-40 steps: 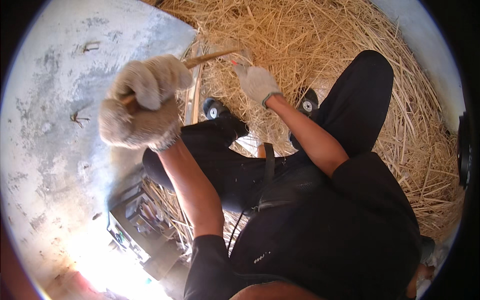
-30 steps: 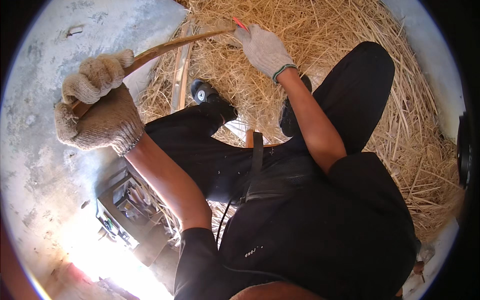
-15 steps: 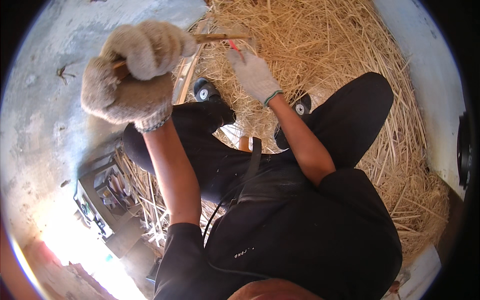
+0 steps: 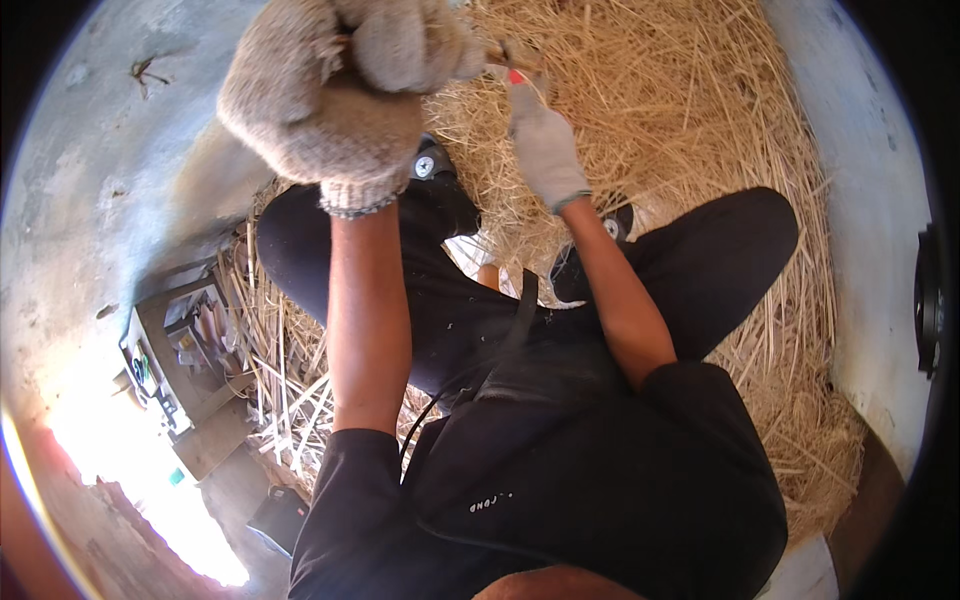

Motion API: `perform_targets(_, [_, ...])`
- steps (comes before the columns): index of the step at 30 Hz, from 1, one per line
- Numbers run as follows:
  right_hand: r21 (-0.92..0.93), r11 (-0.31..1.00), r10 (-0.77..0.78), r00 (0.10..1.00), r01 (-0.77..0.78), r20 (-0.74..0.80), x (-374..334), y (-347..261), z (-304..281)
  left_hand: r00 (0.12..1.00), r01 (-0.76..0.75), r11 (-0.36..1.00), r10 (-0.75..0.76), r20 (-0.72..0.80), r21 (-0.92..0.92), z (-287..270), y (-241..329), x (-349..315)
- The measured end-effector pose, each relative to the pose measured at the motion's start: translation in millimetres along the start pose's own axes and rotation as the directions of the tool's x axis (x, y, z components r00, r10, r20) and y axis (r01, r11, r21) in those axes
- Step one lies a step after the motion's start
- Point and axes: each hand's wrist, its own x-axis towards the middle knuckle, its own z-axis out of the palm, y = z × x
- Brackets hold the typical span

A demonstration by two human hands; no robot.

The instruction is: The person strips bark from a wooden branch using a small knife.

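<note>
My left hand (image 4: 350, 95) is fisted round the brown strip (image 4: 494, 58), tip far, above straw (image 4: 650, 110); right hand (image 4: 547, 155) pinches a red piece (image 4: 516, 77) beside it. Looks like end-working; next move needs a steady left grip.

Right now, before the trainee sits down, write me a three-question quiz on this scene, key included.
1. Multiple choice: How does the left hand look?
A) Bare and flat
B) Gloved and curled closed
C) Gloved and spread open

2. True or false: A red piece shows at the left wrist.

3. Fill in the blank: Loose, dry ____ lies around the dark shoes.

Key:
1. B.
2. False; the red piece shows at the fingertip end of the right hand.
3. Straw.
</note>
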Motion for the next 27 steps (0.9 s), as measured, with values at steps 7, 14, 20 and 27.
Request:
perform_targets(7, [-0.41,0.903,0.148,0.989,-0.127,0.021,3,95,2,0.994,0.031,0.99,-0.016,-0.111,0.139,12,5,1])
perform_targets(14, [0.131,0.974,0.183,0.983,-0.185,0.024,0,-49,-33,0.937,0.033,0.99,0.017,-0.348,0.136,14,-6,-7])
perform_targets(20, [-0.034,0.999,0.036,0.997,-0.038,-0.066,3,7,13,0.926,0.04,0.989,0.015,-0.377,0.14,15,-2,-10])
perform_targets(27, [-0.371,0.855,0.428,0.898,-0.363,0.106,5,79,5,0.93,0.05,0.995,-0.013,-0.366,0.092,11,-2,-12])
